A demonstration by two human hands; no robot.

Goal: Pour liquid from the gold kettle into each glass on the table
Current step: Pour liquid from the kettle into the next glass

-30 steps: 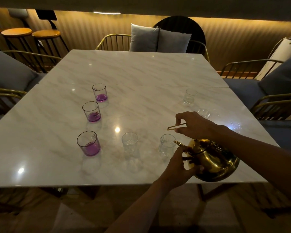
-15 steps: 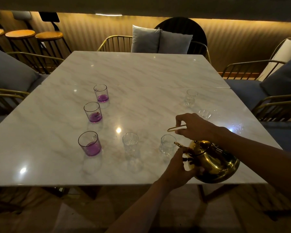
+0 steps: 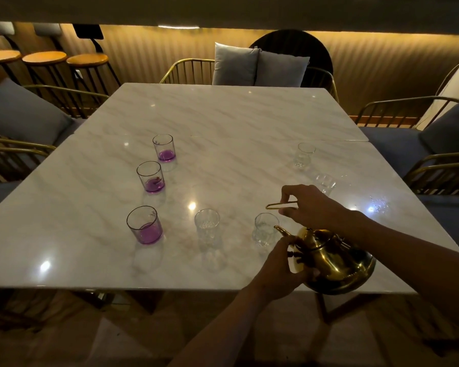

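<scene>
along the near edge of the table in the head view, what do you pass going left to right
round glass holding purple liquid → clear faceted glass, empty → clear faceted glass by the spout → shiny gold kettle

- The left hand (image 3: 281, 271) reaches in from below, forearm bare, fingers curled round the front of the kettle (image 3: 337, 263) just under its spout.
- The right hand (image 3: 310, 205) comes in from the right on a long bare forearm and sits above the kettle, knuckles up.
- Its thumb and fingers pinch a thin gold handle (image 3: 280, 206); this is probably the kettle's handle, though the dim light hides the join.
</scene>
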